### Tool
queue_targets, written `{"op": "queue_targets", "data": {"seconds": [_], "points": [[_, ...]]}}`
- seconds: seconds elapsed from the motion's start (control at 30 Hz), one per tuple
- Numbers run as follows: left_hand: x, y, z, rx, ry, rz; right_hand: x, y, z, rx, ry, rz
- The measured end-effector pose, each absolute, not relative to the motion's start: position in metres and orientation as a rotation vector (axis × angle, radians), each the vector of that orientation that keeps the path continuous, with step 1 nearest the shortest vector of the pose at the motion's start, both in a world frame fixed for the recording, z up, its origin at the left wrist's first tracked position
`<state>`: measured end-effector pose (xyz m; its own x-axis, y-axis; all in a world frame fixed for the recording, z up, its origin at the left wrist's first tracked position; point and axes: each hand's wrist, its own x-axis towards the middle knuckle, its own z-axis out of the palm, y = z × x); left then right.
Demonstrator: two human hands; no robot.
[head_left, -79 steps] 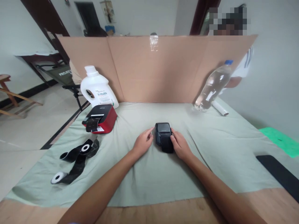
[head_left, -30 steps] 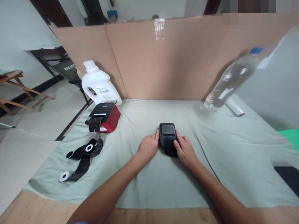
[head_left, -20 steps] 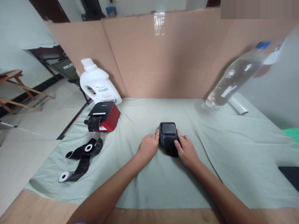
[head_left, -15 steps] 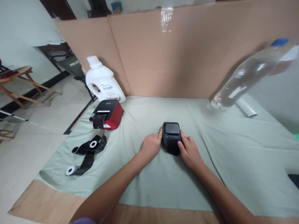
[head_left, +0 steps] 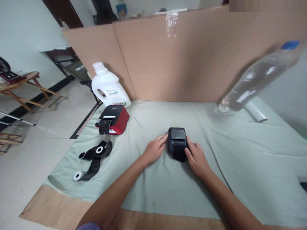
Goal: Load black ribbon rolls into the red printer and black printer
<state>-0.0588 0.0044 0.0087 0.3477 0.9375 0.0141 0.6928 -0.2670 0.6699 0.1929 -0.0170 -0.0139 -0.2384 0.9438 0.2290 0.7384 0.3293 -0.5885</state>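
- Closest to me, two forearms [head_left: 124,179] enter from the bottom edge, which cuts them off; the black device [head_left: 177,135] lies at the centre, between both hands.
- Low on the right edge, I get one dark object [head_left: 304,185], mostly cut off and unidentifiable.
- Lower left: two rolls [head_left: 82,176], their black strips overlapping, so I can't sort out the ends.
- Left hand [head_left: 154,150]: loose, index finger stretched to the device's left edge; contact I can't confirm.
- Right hand [head_left: 198,160]: thumb and fingers against the device's right side; gripping or merely leaning, I can't tell.
- Left of centre: one red-and-black printer [head_left: 123,119], partly hiding one white jug [head_left: 111,86] behind it.
- Upper right: one bottle [head_left: 259,78], partly covering one white tube [head_left: 257,112].
- Farther back: one cardboard screen [head_left: 153,60], blurred out at upper right.
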Motion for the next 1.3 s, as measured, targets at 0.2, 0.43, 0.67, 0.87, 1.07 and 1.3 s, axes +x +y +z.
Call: {"op": "queue_targets", "data": {"seconds": [0.2, 0.43, 0.67, 0.87, 1.07, 1.3], "points": [[-0.059, 0.013, 0.009, 1.962, 1.348, 0.749, 0.194, -0.017, -0.015, -1.426, -2.045, 0.499], [-0.06, 0.018, 0.005, 1.956, 1.273, 0.785, 0.194, -0.016, -0.016, -1.421, -2.044, 0.511], [-0.06, 0.024, 0.008, 1.959, 1.218, 0.807, 0.194, -0.016, -0.011, -1.4, -2.037, 0.549], [-0.057, 0.048, 0.018, 1.945, 1.245, 0.851, 0.195, -0.017, -0.009, -1.398, -2.027, 0.564], [-0.045, 0.064, 0.023, 1.915, 1.249, 0.823, 0.195, -0.017, -0.009, -1.385, -2.024, 0.572], [-0.029, 0.05, 0.058, 2.097, 1.467, 0.986, 0.197, -0.016, -0.012, -1.379, -2.014, 0.601]]}}
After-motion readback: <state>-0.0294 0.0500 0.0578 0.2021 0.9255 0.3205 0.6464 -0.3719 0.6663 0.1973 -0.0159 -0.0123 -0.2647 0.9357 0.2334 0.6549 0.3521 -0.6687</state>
